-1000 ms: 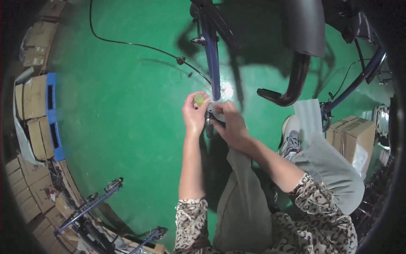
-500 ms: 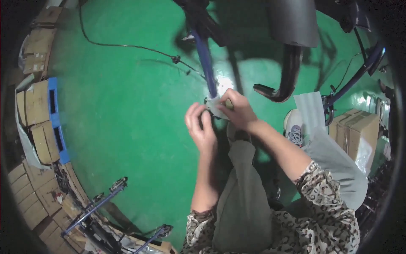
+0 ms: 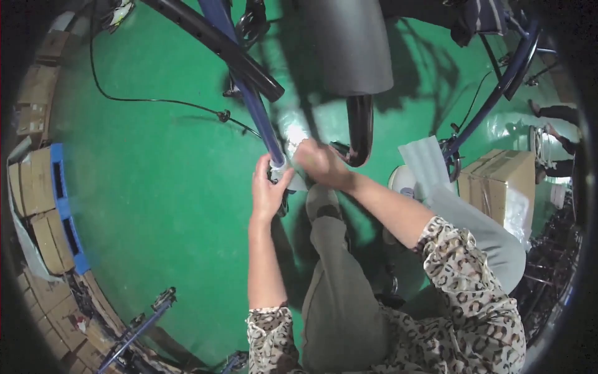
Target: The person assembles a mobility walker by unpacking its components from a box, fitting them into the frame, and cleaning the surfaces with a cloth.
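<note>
A blue tube [image 3: 258,112] of a bike-like frame slants down to my left hand [image 3: 266,194]. Its lower end is wrapped in a piece of white foam sheet [image 3: 278,169]. My left thumb and fingers close round that wrapped end from the left. Just right of it, my right hand [image 3: 321,163] is curled and smeared by motion, apart from the tube. What lies inside its fingers is hidden. Black parts [image 3: 283,206] show below the wrapped end. Beside the tube hangs a black bar [image 3: 249,68].
A thick grey cylinder [image 3: 349,50] with a curved black tube [image 3: 360,128] hangs ahead. Another foam sheet [image 3: 427,163] wraps a second blue tube [image 3: 498,93] at right, near a cardboard box [image 3: 498,187]. A black cable [image 3: 156,100] crosses the green floor. Cartons on blue pallets [image 3: 62,206] line the left.
The view has shifted, so the scene sits further left. My left hand has closed onto the wrapped tube end. My right hand has pulled off the foam to the right.
</note>
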